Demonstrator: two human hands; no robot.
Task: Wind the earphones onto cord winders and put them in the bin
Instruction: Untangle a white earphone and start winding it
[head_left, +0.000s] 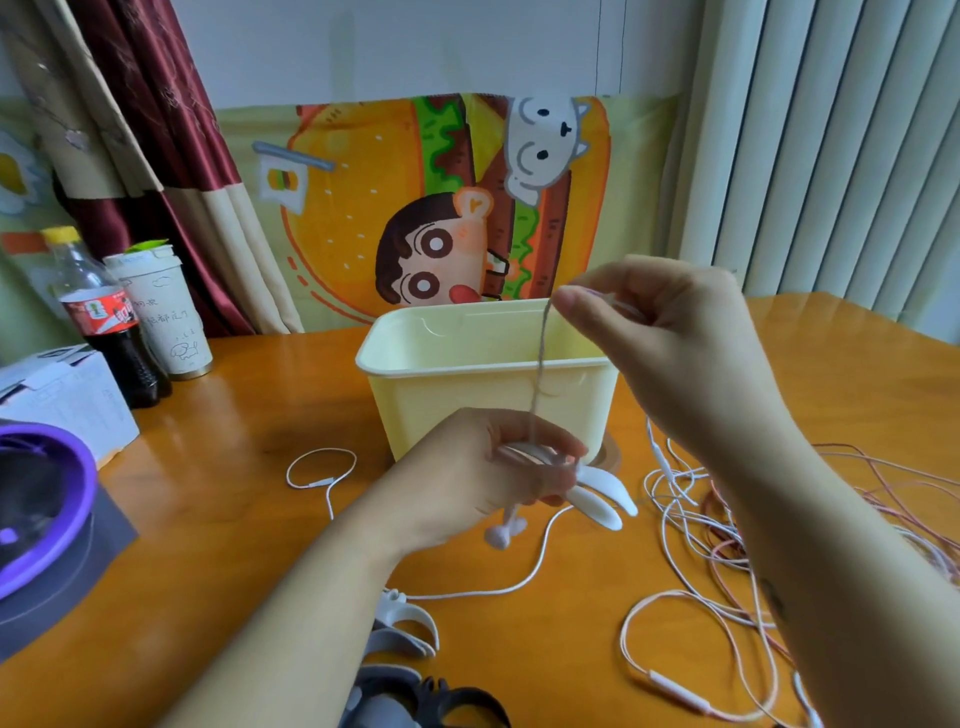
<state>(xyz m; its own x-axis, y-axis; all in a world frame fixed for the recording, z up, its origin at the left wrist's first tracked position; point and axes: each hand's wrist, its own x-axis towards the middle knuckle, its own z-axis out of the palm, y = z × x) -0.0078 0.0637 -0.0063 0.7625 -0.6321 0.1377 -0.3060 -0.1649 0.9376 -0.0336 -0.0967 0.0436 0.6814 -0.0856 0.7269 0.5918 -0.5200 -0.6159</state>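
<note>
Left hand curled tight round a white winder, just in front of the yellow bin, 2 earbuds dangling below the fist. Right hand is raised over the bin's right rim, thumb and forefinger pinching the cord, which runs blurred down to the winder. Right forearm crosses a tangle of loose cords, white and pink, on the table; spare winders lie at the near edge beside the left forearm; far left stand a cola bottle, cup, white box and a purple-rimmed object.
</note>
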